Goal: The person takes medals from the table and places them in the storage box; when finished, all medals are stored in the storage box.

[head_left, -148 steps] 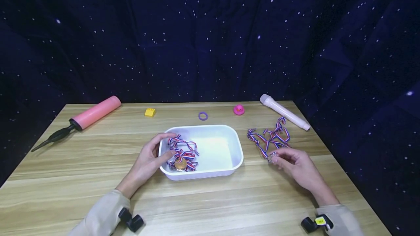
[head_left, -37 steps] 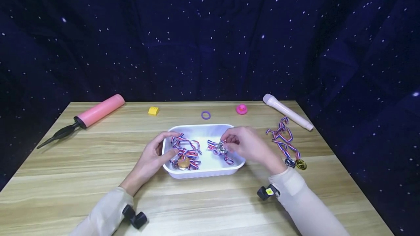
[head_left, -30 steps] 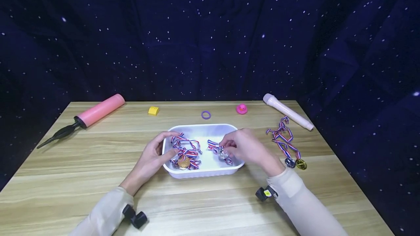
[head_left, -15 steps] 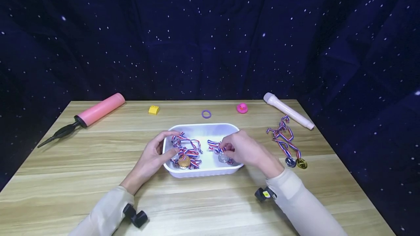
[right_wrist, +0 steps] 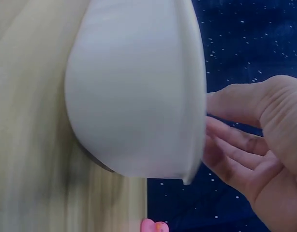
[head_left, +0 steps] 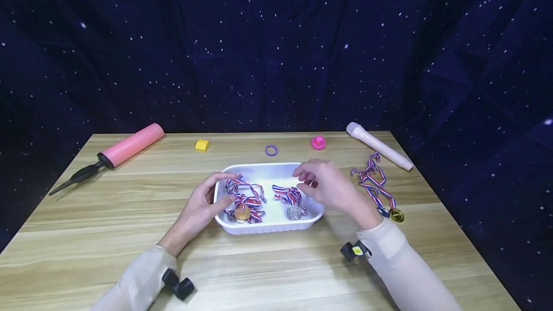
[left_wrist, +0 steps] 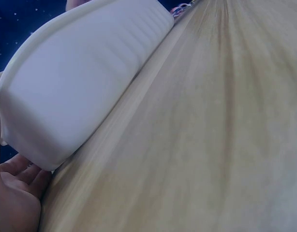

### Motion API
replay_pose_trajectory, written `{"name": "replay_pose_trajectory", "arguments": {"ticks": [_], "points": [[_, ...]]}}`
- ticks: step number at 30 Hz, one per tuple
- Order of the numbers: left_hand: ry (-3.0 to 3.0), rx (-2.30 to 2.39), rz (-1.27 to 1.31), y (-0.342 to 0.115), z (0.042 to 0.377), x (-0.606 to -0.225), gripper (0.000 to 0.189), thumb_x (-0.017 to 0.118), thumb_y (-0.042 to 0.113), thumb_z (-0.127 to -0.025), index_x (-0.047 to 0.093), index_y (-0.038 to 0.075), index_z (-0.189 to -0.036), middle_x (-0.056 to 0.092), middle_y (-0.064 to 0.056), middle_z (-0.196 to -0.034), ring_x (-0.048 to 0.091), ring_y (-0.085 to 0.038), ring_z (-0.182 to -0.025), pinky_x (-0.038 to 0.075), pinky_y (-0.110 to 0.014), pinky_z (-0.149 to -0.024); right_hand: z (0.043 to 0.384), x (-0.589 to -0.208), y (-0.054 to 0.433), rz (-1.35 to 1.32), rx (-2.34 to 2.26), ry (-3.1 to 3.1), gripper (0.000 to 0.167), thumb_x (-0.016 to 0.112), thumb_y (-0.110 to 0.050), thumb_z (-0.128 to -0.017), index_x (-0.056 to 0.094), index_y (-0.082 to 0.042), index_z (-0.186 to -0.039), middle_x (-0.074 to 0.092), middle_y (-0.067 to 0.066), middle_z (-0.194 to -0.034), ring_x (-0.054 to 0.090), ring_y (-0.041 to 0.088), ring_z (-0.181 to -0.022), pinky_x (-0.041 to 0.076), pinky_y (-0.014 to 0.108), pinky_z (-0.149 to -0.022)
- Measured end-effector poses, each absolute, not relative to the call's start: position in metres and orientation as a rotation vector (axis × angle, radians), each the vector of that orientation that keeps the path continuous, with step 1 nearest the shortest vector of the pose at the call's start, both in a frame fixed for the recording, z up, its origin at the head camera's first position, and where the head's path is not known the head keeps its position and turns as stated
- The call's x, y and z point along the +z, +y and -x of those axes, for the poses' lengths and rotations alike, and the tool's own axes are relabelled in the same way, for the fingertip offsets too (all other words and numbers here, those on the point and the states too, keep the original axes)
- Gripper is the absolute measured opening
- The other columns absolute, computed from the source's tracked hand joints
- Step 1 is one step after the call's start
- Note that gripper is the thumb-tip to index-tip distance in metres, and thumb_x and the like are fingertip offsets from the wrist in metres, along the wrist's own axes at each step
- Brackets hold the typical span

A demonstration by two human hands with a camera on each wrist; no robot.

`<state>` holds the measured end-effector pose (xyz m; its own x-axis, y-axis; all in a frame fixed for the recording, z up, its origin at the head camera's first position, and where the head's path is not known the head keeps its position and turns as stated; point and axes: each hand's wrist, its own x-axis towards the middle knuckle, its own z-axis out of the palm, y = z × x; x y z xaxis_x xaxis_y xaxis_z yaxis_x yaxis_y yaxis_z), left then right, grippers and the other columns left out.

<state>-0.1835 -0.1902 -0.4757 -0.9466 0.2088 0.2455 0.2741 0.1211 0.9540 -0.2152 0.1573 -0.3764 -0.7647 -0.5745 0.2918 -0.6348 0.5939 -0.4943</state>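
Note:
A white plastic basin [head_left: 270, 227] stands mid-table. My left hand [head_left: 199, 208] holds its left end, thumb over the rim; in the left wrist view the fingers [left_wrist: 30, 174] curl against the outer wall. A bronze-coloured medal [head_left: 242, 213] with striped ribbons lies in the basin's left part. A silver medal [head_left: 294, 212] rests flat in the right part, below its bunched ribbon [head_left: 288, 196]. Over the right end of the basin hovers my right hand [head_left: 330, 187], fingers loosely bent around nothing. On the table to its right lie a gold medal [head_left: 396, 214] and a partly hidden silver one [head_left: 382, 211].
Along the back are a pink hand pump [head_left: 134, 146], a yellow toy block [head_left: 202, 145], a purple ring [head_left: 271, 150] and a pink rubber duck [head_left: 318, 142]. A pale pink toy microphone [head_left: 380, 147] lies back right, near the table edge. A dark starry cloth hangs behind.
My right hand brought a silver medal from the right-hand pile into the basin, lowered it, let go, and has now risen back and to the right. The left hand keeps its hold.

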Motion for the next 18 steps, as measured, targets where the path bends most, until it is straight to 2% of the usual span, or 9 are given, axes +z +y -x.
{"name": "replay_pose_trajectory", "arguments": {"ticks": [6, 12, 18], "points": [[-2.316, -1.986, 0.495, -0.19, 0.183, -0.476, 0.052, 0.076, 0.0, -0.1, 0.063, 0.007, -0.15, 0.056, -0.01, -0.162, 0.051, -0.034, -0.151, 0.042, -0.024, -0.126, 0.214, -0.364, 0.17, -0.898, 0.981, -2.621, 0.025, 0.086, -0.004, -0.095, 0.08, -0.009, -0.119, 0.08, 0.006, -0.116, 0.078, 0.021, -0.096, 0.067, 0.042, -0.082], [-2.316, -2.0, 0.49, -0.189, 0.183, -0.478, 0.053, 0.076, 0.0, -0.1, 0.063, 0.007, -0.15, 0.057, -0.01, -0.162, 0.048, -0.031, -0.154, 0.039, -0.02, -0.126, 0.215, -0.354, 0.199, -0.791, 0.968, -2.474, 0.038, 0.089, -0.003, -0.091, 0.078, -0.009, -0.127, 0.079, 0.007, -0.122, 0.077, 0.026, -0.104, 0.066, 0.046, -0.087], [-2.308, -2.001, 0.499, -0.19, 0.184, -0.475, 0.053, 0.075, -0.002, -0.1, 0.062, 0.007, -0.15, 0.055, -0.011, -0.162, 0.052, -0.035, -0.15, 0.043, -0.024, -0.125, 0.216, -0.351, 0.232, -0.711, 0.967, -2.373, 0.051, 0.091, 0.001, -0.088, 0.074, -0.008, -0.135, 0.076, 0.008, -0.125, 0.074, 0.028, -0.111, 0.061, 0.03, -0.089]]}}
